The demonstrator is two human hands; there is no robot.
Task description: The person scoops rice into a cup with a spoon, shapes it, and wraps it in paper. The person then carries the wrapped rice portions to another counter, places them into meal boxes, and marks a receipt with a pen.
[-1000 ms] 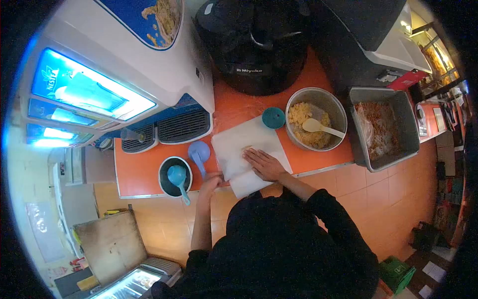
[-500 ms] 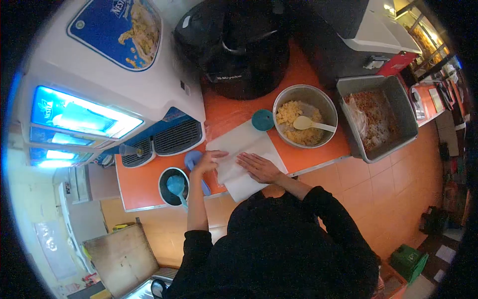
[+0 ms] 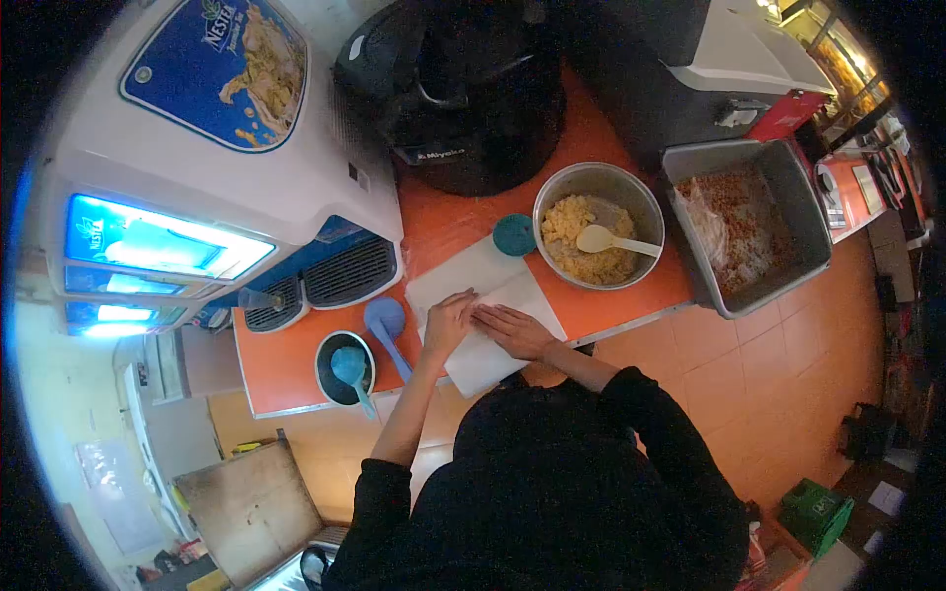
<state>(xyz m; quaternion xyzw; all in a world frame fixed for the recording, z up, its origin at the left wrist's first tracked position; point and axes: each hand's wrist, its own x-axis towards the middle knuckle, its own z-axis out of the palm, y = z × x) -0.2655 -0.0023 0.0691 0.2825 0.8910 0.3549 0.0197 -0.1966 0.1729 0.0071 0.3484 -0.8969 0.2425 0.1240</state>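
A sheet of white paper (image 3: pixel 448 273) lies on the orange counter in front of me, with a raised fold running across its middle. My left hand (image 3: pixel 448 323) is closed on the left side of this fold, fingertips drawn together. Flat on the paper, fingers stretched out, my right hand (image 3: pixel 514 333) presses against the other side, its tips almost meeting the left hand. What lies under the fold, if anything, is hidden. A round teal cup or lid (image 3: pixel 514 235) touches the paper's far edge. Left of the paper rests a blue ladle-like scoop (image 3: pixel 385 319).
A metal pot (image 3: pixel 652 202) of yellow rice with a cream paddle (image 3: pixel 621 241) stands right, beside a grey tub (image 3: pixel 820 258) of brownish crumbly food. A pot (image 3: pixel 320 369) holding a light-blue scoop (image 3: pixel 348 364) sits left. A drink dispenser (image 3: pixel 325 167) and black Miyako appliance (image 3: pixel 463 118) stand behind.
My left hand has moved right, from the paper's left edge onto the fold beside my right hand, and its fingers have closed. The right hand stays nearly in place.
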